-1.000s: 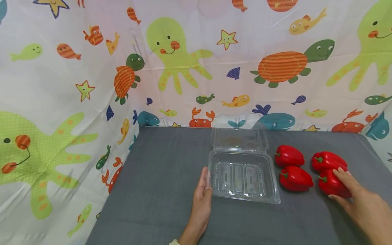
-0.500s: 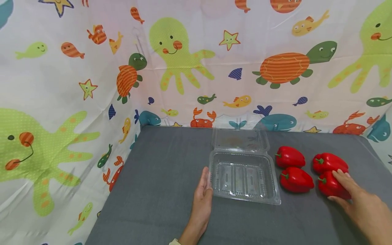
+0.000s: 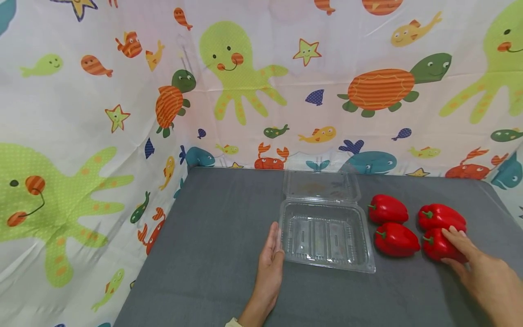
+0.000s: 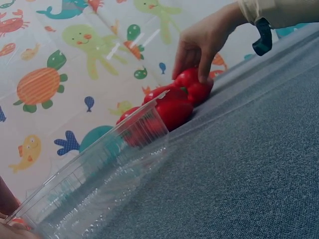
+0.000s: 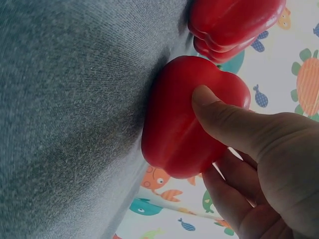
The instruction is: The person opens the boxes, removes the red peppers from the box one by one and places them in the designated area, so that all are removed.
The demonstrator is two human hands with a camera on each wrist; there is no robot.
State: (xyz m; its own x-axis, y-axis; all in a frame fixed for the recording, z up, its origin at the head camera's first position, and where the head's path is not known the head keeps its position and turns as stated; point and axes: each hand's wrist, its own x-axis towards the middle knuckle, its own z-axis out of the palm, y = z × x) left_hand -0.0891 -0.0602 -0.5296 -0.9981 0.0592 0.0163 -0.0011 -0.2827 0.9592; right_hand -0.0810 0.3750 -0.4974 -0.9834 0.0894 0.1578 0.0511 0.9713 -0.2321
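Observation:
At the right in the head view, my right hand (image 3: 478, 259) grips a red bell pepper (image 3: 441, 245), thumb on its near side and fingers over its far side. The pepper (image 5: 189, 117) lies against the grey cloth in the right wrist view. My left hand (image 3: 269, 268) rests along the left wall of a clear plastic clamshell container (image 3: 327, 265), its fingers straight. That container has its lid (image 3: 320, 186) folded back, and nothing lies inside. Only a bit of the left hand (image 4: 17, 231) shows at the rim in the left wrist view.
Three more red peppers lie right of the container: one at the back (image 3: 388, 209), one in front of it (image 3: 396, 240), and another (image 3: 441, 217) behind the gripped one. A grey cloth (image 3: 204, 254) covers the table. Curtains (image 3: 253, 109) printed with sea animals hang behind and at the left.
The gripped pepper has shifted very slightly left with the right hand. The left hand and container stay in place; the head view has moved a little.

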